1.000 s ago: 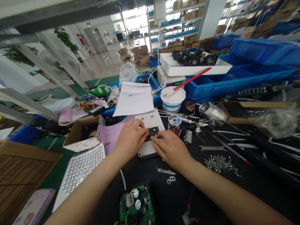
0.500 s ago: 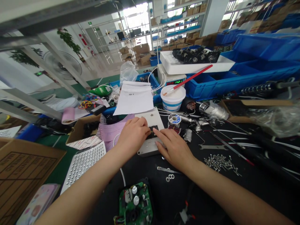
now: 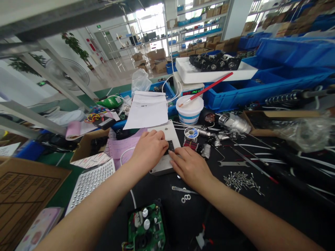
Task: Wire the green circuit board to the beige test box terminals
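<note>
My left hand [image 3: 149,148] and my right hand [image 3: 193,169] meet over a small black block [image 3: 171,145] on a pale flat metal-looking plate [image 3: 172,129]. The left fingers are bent and pressed together at the block's left side; what they pinch is hidden. From the right, my right hand has its index finger and thumb drawn close together at the block's near edge. Anything between those fingertips is too small to make out. Nearer to me lies a green circuit board [image 3: 150,226] in a black housing.
Right of my hands are a solder spool [image 3: 191,133], an open-end wrench [image 3: 233,163] and a pile of small screws [image 3: 242,181]. Washers [image 3: 186,197] lie by a thin metal strip [image 3: 183,190]. Behind stand a white tub [image 3: 190,113] with a red brush [image 3: 209,89] and blue bins [image 3: 235,94].
My right index finger has bent and drawn back from the block's top toward its near edge. The left hand stays at the block. The whole view has shifted slightly.
</note>
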Tool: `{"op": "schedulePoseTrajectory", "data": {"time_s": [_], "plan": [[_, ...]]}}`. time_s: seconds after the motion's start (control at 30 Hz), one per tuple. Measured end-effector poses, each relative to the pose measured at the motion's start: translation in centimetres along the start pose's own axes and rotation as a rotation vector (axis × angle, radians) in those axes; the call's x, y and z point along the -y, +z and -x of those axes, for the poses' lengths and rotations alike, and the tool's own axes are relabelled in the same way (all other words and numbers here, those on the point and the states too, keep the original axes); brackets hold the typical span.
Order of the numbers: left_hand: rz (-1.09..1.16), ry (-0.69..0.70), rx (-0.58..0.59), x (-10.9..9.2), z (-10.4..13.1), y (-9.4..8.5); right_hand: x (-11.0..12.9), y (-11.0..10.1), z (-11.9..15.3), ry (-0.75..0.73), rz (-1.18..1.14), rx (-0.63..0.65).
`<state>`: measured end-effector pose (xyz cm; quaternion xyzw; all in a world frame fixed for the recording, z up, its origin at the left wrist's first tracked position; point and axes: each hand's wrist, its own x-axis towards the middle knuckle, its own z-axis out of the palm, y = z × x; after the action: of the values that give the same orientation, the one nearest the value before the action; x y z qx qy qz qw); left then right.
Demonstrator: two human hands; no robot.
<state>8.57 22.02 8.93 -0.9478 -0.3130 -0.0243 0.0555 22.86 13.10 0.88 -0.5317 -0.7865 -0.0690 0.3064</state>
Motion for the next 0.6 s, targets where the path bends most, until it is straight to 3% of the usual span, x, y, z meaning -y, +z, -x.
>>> {"op": "schedulePoseTrajectory", "data": {"time_s": [0.23,0.43,0.53,0.6], "plan": [[-0.060,0.020,-0.001,-0.8,-0.1,0.1,0.0,0.1,0.2,0.003,0.003,-0.005],[-0.018,-0.032,-0.074,-1.3,0.6,1.3,-1.1,-0.4,0.7,0.076,-0.148,-0.051],[0.051,-0.094,-0.158,-1.5,2.6,0.8,-1.4,-1.8,1.8,0.115,-0.260,-0.048],[0.143,-0.142,-0.249,-2.4,5.4,-0.4,-1.0,-3.4,2.8,0.170,-0.325,-0.031]]}}
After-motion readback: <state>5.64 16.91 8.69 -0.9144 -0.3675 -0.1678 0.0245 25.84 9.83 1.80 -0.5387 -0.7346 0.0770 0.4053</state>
